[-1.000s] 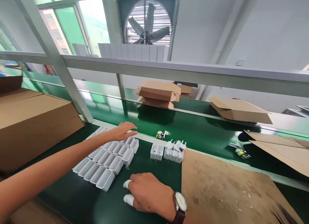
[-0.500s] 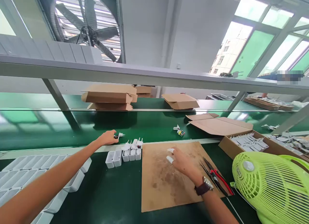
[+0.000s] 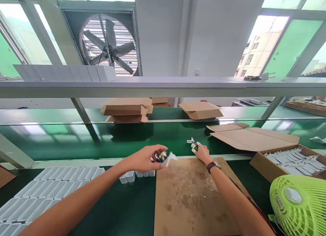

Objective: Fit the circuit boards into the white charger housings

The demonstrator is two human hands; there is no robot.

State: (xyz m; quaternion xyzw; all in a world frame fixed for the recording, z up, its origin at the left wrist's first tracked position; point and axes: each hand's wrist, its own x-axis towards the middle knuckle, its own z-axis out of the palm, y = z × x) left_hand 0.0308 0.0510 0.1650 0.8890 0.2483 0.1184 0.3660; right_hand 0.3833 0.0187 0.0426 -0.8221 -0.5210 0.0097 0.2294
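My left hand (image 3: 149,158) is closed round a small circuit board with a white plug end (image 3: 171,158), above the back left corner of the brown cardboard mat (image 3: 188,195). Farther right, on the green surface behind the mat, my right hand (image 3: 202,153) has its fingers at a small circuit board with yellow parts (image 3: 194,146); a white plug piece (image 3: 190,141) lies just beyond it. Several small white housings (image 3: 130,176) stand left of the mat, partly hidden by my left hand.
Rows of white housings (image 3: 35,193) fill the left. At right are an open carton (image 3: 262,166) of white parts, a green fan (image 3: 295,202) and partly hidden pliers (image 3: 257,207). A shelf beam (image 3: 163,92) crosses above; folded cartons (image 3: 124,110) lie behind.
My left hand has moved right with the board and plug piece, over to the mat. My right hand has reached forward from the mat to the other board. The head view has shifted.
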